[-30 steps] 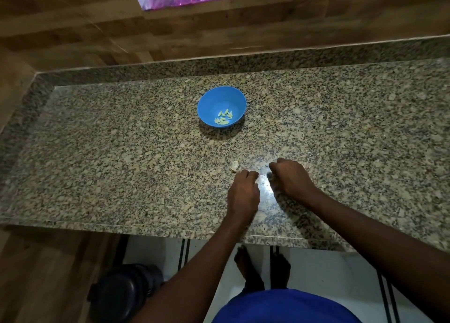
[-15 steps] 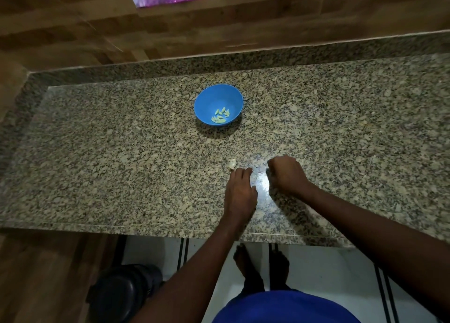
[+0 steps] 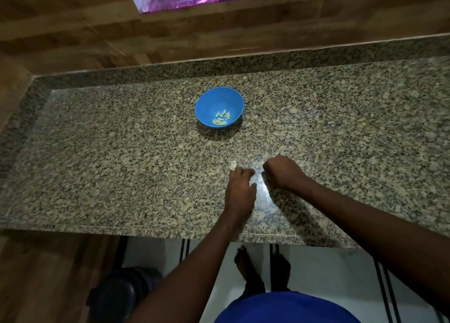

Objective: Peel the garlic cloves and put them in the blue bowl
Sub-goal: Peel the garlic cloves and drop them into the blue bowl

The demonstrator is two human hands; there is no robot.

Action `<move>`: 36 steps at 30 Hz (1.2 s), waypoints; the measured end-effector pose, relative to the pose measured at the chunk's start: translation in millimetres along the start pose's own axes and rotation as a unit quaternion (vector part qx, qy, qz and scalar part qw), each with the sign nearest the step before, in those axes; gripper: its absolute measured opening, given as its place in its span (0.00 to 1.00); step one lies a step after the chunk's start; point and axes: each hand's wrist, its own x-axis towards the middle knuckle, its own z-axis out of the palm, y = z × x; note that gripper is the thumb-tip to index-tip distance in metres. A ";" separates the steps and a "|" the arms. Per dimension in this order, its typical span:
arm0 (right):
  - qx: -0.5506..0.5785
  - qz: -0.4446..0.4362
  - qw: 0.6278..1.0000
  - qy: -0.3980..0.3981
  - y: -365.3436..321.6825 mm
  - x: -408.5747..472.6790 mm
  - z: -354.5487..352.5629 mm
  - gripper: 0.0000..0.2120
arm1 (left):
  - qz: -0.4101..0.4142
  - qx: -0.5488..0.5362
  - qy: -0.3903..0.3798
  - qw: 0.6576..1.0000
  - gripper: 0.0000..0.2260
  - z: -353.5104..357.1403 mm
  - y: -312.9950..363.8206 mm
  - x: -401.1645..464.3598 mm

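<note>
Seemingly for peeling close by, the left hand (image 3: 239,188) is laid loosely beside a garlic piece (image 3: 233,164) on the surface (image 3: 121,164); the right hand (image 3: 282,174) is curled, its contents hidden; the blue bowl (image 3: 219,107) is kept within reach.

Your blue bowl (image 3: 219,107) stands upright on the granite counter (image 3: 97,164), toward the back edge and about midway along it. A small heap of pale, peeled garlic cloves (image 3: 221,118) lies in its bottom. One whitish garlic clove (image 3: 232,165) lies on the counter nearer the front edge, well apart from the bowl.
</note>
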 end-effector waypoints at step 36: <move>0.317 0.158 0.925 0.136 14.4 -37.9 15.7 0.11 | -0.155 -0.313 -0.090 0.933 0.04 -22.4 36.7 24.2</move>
